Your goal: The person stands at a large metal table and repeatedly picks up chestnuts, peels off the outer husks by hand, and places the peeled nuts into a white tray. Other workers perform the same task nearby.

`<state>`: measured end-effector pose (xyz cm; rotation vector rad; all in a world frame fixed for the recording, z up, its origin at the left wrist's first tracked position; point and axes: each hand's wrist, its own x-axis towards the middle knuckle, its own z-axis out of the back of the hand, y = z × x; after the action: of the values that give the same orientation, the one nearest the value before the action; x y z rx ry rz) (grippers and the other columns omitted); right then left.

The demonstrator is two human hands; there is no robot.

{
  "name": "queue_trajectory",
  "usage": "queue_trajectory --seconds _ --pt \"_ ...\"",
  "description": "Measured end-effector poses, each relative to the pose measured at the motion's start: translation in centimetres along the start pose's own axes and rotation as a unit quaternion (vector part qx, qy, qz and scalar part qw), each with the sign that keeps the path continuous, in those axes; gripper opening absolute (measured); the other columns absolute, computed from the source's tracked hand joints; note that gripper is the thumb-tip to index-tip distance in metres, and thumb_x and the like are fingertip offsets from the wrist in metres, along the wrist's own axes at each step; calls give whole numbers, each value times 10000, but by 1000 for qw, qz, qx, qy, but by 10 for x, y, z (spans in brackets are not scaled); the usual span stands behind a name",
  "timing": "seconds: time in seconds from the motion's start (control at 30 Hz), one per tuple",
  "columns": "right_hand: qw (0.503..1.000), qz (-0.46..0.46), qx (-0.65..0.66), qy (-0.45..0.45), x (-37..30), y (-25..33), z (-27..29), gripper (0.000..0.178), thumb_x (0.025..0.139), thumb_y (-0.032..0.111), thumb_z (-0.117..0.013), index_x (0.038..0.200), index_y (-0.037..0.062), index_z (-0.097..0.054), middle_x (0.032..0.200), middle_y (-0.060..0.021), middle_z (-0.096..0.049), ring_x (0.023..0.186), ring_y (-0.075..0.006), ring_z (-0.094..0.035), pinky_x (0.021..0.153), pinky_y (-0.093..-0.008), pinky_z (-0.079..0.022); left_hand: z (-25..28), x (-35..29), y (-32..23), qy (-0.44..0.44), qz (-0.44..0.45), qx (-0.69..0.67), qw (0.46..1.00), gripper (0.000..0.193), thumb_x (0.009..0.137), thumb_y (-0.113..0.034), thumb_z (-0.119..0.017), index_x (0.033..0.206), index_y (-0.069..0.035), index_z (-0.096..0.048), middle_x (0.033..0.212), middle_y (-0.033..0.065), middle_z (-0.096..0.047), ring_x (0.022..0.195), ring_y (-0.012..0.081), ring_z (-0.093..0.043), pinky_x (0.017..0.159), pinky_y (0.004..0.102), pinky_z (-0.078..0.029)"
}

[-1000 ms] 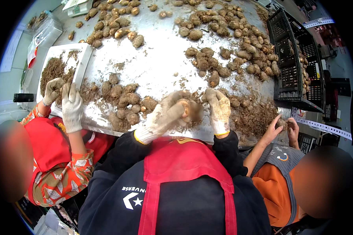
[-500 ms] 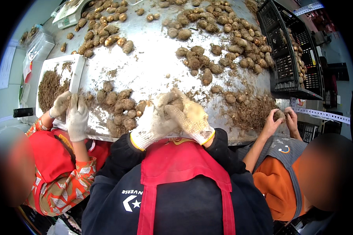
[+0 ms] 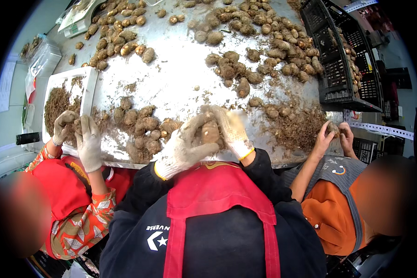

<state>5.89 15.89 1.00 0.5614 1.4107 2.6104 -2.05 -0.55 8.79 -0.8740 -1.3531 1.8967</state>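
Between my two gloved hands, over the table's near edge, is a brown taro root (image 3: 210,133). My left hand (image 3: 185,149), in a soiled white knit glove, curls round its left and near side. My right hand (image 3: 232,132), in a matching glove, presses against its right side, fingers pointing away from me. Left of my hands lies a heap of hairy taro roots (image 3: 141,123). Some roots also lie close behind my left hand. To the right, a pile of loose brown root fibres (image 3: 296,129) spreads along the near edge.
Taro piles (image 3: 289,44) cover the far right of the metal table (image 3: 180,60). A black crate (image 3: 329,55) stands at the right edge, a white tray of fibres (image 3: 91,88) at the left. A co-worker's gloved hands (image 3: 89,143) work left; another's bare hands (image 3: 326,134) hold a root right.
My hands have parted from their overlapping grip, exposing the taro root between them. The left co-worker's hands have also moved slightly apart.
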Motion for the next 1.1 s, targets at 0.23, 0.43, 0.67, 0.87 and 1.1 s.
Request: queue_trajectory --seconds 0.23,0.43,0.67,0.87,1.1 --pt "954 -268 87 100 22 52 33 603 926 481 -525 1346 50 -491 1140 -150 -654 968 -259 -658 832 -341 -509 -5 -1 10 -45 -14 -38 998 705 700 -157 -793 1318 -15 -483 1195 143 -585 1099 234 -585 930 338 -470" --pt "992 -84 61 77 7 35 16 375 968 289 -521 1233 34 -593 1186 -176 -625 1038 -309 -624 883 -361 -486 -9 4 7 -47 -28 67 996 649 719 -145 -774 1281 6 -488 1105 142 -622 1020 246 -619 874 353 -495" --pt "966 -206 157 -25 14 41 19 409 939 283 -583 1249 16 -579 1147 -187 -646 1065 -270 -626 918 -347 -487 -7 -3 22 1 130 -278 952 574 849 -70 -665 1346 37 -399 1168 107 -572 1025 153 -572 853 263 -482" --pt "995 -28 -72 62 13 42 14 354 926 192 -548 1226 9 -589 1111 -193 -652 1024 -350 -626 894 -383 -491 -20 -1 83 14 139 -371 918 519 924 -296 -588 1303 26 -443 1143 95 -574 1035 161 -571 859 262 -484" --pt "986 -159 37 -18 16 -1 -9 338 980 239 -502 1255 63 -587 1201 -140 -632 1070 -219 -633 877 -361 -502 -11 15 49 77 175 -530 826 560 941 -376 -554 1290 47 -441 1150 112 -572 1046 206 -586 917 316 -499"
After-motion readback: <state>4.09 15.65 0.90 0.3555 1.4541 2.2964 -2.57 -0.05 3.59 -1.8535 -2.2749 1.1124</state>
